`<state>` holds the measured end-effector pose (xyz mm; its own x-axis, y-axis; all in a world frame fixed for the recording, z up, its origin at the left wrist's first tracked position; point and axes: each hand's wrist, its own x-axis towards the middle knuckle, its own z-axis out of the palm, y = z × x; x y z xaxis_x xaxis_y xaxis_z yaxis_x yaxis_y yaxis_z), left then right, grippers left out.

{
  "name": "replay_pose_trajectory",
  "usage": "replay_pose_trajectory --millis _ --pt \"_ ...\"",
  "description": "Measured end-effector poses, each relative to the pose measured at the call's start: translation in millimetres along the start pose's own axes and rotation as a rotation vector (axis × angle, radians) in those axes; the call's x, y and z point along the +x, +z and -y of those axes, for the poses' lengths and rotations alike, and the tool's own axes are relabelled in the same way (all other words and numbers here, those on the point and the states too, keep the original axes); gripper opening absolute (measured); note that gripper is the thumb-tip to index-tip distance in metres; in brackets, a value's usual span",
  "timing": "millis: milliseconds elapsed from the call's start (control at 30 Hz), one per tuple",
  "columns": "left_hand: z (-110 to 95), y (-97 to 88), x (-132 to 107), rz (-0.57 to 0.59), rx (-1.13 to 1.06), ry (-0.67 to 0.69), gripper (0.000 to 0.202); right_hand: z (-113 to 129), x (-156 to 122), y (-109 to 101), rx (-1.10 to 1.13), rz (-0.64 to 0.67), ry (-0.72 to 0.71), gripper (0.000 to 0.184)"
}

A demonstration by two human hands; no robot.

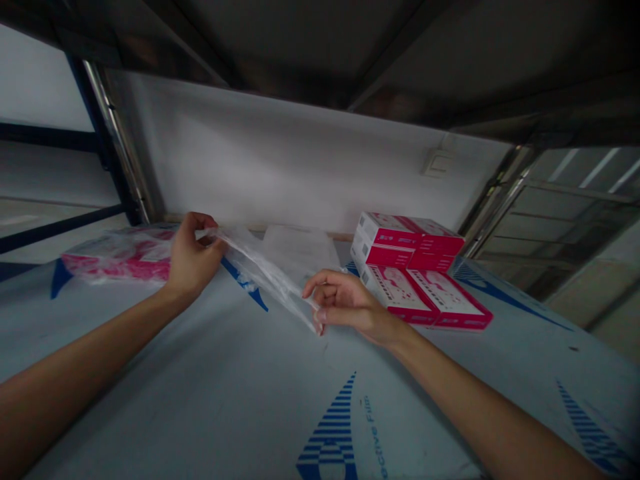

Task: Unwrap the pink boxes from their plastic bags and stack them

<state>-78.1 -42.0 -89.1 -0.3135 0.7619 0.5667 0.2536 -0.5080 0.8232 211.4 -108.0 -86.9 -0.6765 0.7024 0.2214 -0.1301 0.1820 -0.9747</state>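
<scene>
A clear plastic bag (265,273) is stretched between my two hands above the film-covered shelf. My left hand (195,257) pinches its upper left corner. Lower and to the right, my right hand (345,303) grips the opposite end of the bag's edge between thumb and fingers. Just right of that hand stands a stack of pink-and-white boxes (415,247), with two boxes (447,300) lying flat in front. Left of my left hand, more pink boxes (120,257) lie wrapped in clear plastic. Behind the held bag rests a whitish translucent sheet or bag (303,245).
The shelf surface (240,393) has pale protective film with blue printed marks. A dark upper shelf (320,53) hangs low overhead. Metal posts stand at the left (115,133) and right (500,200). A white wall (280,153) with a switch (439,163) closes the back.
</scene>
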Motion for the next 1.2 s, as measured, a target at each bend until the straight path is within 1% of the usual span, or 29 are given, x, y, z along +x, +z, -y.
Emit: replay_pose_trajectory --millis 133,200,233,333,400,467,600,800,867,933,967,1000,1033,1133,1200 --pt "6.4 1.7 3.2 -0.113 -0.007 0.059 0.029 3.9 -1.0 3.8 0.003 0.021 0.015 0.030" --pt "8.7 6.0 3.1 -0.144 -0.074 0.026 0.034 4.4 -0.8 4.9 0.002 0.026 0.027 0.031" --pt "9.7 8.5 2.5 -0.131 -0.123 -0.013 0.037 4.0 -0.6 5.1 0.010 0.025 0.036 0.032" --pt "12.3 14.8 0.1 -0.029 -0.291 -0.123 0.037 0.6 0.5 4.4 0.041 0.019 0.047 0.035" --pt "13.1 16.6 -1.8 0.039 -0.347 -0.130 0.035 -2.2 1.1 2.9 0.040 0.004 0.044 0.036" --pt "12.5 16.4 -3.5 0.065 -0.336 -0.096 0.031 -4.0 1.2 1.5 0.022 -0.018 0.044 0.036" --pt "8.8 13.6 -5.8 0.058 -0.268 -0.067 0.034 -4.1 0.6 0.3 -0.001 -0.025 0.056 0.036" --pt "8.1 15.1 -5.8 0.005 -0.310 -0.078 0.049 -2.7 0.0 3.5 0.004 0.056 0.088 0.038" --pt "4.0 18.6 -7.9 0.007 -0.364 -0.103 0.047 -2.4 -0.6 5.7 0.012 0.086 0.109 0.039" --pt "-3.6 22.0 -11.1 0.028 -0.445 -0.177 0.036 -2.3 -1.3 7.4 -0.005 0.101 0.131 0.041" --pt "-8.1 22.9 -12.7 0.047 -0.483 -0.226 0.029 -2.1 -1.5 7.8 -0.022 0.081 0.123 0.040" --pt "-12.5 23.1 -13.9 0.074 -0.517 -0.274 0.022 -1.9 -1.6 7.6 -0.041 0.034 0.093 0.037" --pt "-16.2 22.3 -14.5 0.111 -0.544 -0.317 0.016 -1.3 -1.6 6.7 -0.056 -0.039 0.036 0.032" --pt "-19.6 16.2 -13.7 0.273 -0.614 -0.402 0.006 2.9 -0.4 -1.2 -0.104 -0.366 -0.248 0.014" --pt "-14.7 12.4 -12.7 0.446 -0.676 -0.451 0.009 7.4 1.0 -10.0 -0.184 -0.563 -0.401 0.008"
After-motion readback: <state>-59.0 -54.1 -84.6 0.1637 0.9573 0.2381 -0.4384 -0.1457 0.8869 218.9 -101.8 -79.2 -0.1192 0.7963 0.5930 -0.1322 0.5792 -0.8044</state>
